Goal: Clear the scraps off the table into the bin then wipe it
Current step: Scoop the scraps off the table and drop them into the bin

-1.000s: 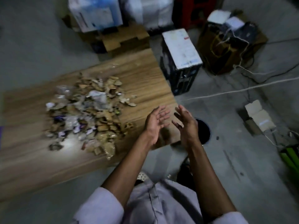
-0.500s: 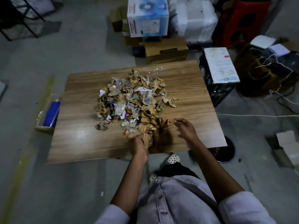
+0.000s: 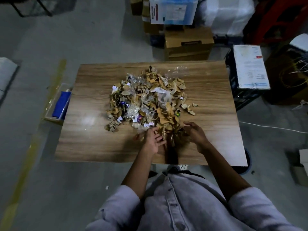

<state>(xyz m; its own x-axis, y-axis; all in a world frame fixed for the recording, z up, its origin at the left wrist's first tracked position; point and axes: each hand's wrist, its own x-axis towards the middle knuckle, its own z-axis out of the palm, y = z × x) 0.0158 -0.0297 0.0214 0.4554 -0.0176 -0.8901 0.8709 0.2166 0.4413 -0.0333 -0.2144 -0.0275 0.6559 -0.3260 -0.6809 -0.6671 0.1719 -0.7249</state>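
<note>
Scraps (image 3: 146, 100) are cupped between both hands on the worktop (image 3: 91, 142).
Left hand (image 3: 152, 142) is held open; right hand (image 3: 195, 135) is curved, grip unclear.

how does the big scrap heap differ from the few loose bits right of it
The big heap of brown cardboard, clear plastic and paper scraps is piled and mixed; the few loose brown bits lie singly, apart from it. The left hand and right hand touch the heap's near edge; the loose bits lie untouched. Both rest on the wooden table.
</note>
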